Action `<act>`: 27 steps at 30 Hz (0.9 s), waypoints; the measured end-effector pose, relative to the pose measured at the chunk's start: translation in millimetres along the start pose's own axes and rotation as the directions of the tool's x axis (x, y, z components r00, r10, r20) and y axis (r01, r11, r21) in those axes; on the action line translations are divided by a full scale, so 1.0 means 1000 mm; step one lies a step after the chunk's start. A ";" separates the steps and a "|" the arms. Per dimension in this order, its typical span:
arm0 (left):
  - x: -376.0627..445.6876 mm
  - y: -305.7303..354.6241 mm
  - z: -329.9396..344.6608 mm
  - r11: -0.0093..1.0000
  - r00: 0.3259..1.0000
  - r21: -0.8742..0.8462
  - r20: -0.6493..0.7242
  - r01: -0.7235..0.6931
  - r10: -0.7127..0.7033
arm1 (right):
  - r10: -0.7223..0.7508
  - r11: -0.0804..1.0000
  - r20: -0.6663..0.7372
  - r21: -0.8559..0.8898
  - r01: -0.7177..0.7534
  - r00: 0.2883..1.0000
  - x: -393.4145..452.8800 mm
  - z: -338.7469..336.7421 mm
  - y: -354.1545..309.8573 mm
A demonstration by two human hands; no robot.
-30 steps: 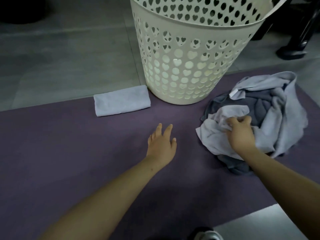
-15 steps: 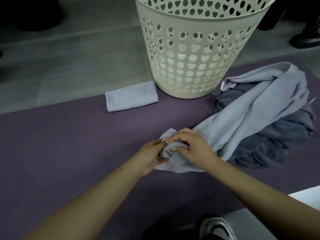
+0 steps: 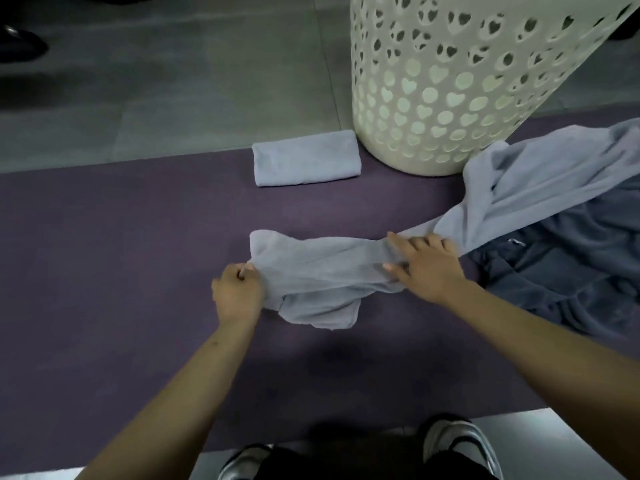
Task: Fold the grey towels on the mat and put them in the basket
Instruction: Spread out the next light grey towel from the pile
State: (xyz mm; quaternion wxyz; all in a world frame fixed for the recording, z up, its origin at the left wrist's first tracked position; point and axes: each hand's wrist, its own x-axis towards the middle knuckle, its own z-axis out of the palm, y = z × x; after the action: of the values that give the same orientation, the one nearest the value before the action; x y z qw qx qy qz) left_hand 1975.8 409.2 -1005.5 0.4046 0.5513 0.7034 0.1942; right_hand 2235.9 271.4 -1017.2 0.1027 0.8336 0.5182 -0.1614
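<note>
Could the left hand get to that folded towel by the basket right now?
Probably yes, once freed. The left hand grips the light grey towel and would have to let go first. Between it and the folded towel lies only bare mat; the basket stands off to the side.

Grey tiled floor (image 3: pixel 156 81) lies beyond the mat. Two sneakers (image 3: pixel 460 441) show at the bottom edge, toes touching the mat. A dark shoe (image 3: pixel 20 46) sits at far left.

Purple mat (image 3: pixel 121 237) on grey floor (image 3: pixel 173 81) carries folded towel (image 3: pixel 306 157), loose towels (image 3: pixel 554 258), basket (image 3: pixel 450 81)
</note>
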 end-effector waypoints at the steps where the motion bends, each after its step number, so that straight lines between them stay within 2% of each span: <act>1: 0.000 -0.004 0.003 0.989 1.000 0.149 -0.014 0.001 0.001 | -0.016 0.999 0.072 0.047 0.013 0.997 0.000 0.002 0.001; 2: -0.001 -0.006 0.006 0.964 0.999 0.264 -0.010 -0.035 0.039 | -0.045 0.997 0.133 0.064 0.037 0.990 -0.002 0.006 0.001; 4: -0.003 -0.010 0.011 0.899 0.965 0.353 0.062 -0.259 0.253 | -0.098 0.995 0.201 0.007 0.099 0.975 -0.005 0.016 -0.001; 6: 0.001 -0.013 0.017 0.768 0.852 0.368 0.257 -0.523 0.457 | -0.138 0.989 0.205 -0.018 0.145 0.969 -0.005 0.024 -0.006; 7: 0.004 -0.013 0.021 0.716 0.791 0.350 0.380 -0.603 0.480 | -0.157 0.988 0.203 0.014 0.157 0.967 -0.005 0.026 -0.009; 9: 0.011 -0.008 0.027 0.687 0.720 0.353 0.594 -0.635 0.360 | -0.186 0.976 0.176 0.149 0.161 0.967 -0.004 0.027 -0.017; 10: 0.013 -0.006 0.028 0.672 0.702 0.383 0.651 -0.633 0.290 | -0.196 0.963 0.152 0.218 0.160 0.969 -0.007 0.026 -0.021; 12: 0.016 -0.002 0.032 0.565 0.681 0.467 0.687 -0.680 0.253 | -0.222 0.946 0.071 0.258 0.197 0.972 -0.017 0.026 -0.028; 15: 0.013 0.003 0.038 0.369 0.652 0.555 0.722 -0.746 0.231 | -0.251 0.961 -0.126 0.091 0.263 0.960 -0.033 0.033 -0.031; 17: 0.011 0.004 0.043 0.204 0.655 0.622 0.725 -0.756 0.214 | -0.267 0.962 -0.262 -0.010 0.274 0.927 -0.034 0.039 -0.028; 18: 0.009 0.004 0.044 0.126 0.667 0.658 0.709 -0.743 0.230 | -0.276 0.961 -0.327 -0.062 0.271 0.904 -0.032 0.040 -0.026; 20: 0.010 0.000 0.043 0.054 0.665 0.687 0.676 -0.724 0.317 | -0.283 0.959 -0.420 -0.120 0.256 0.862 -0.023 0.039 -0.026; 22: 0.015 -0.007 0.039 0.102 0.601 0.620 0.687 -0.778 0.409 | -0.322 0.945 -0.364 -0.070 0.319 0.874 -0.013 0.031 -0.029; 23: 0.016 -0.010 0.037 0.177 0.556 0.546 0.678 -0.819 0.480 | -0.323 0.938 -0.302 0.021 0.345 0.897 -0.009 0.026 -0.033; 25: 0.016 -0.008 0.032 0.396 0.519 0.336 0.591 -0.854 0.618 | -0.299 0.887 -0.159 0.318 0.335 0.941 -0.004 0.017 -0.041; 27: 0.007 0.006 0.025 0.541 0.535 0.155 0.513 -0.827 0.672 | -0.286 0.699 -0.024 0.679 0.226 0.958 -0.003 0.001 -0.053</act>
State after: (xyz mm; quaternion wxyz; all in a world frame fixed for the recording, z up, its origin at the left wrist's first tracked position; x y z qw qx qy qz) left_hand 1999.0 413.5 -1018.6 0.2951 0.8967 0.3155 0.0965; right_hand 2186.8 291.7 -1017.3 -0.2082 0.7260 0.5302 -0.3853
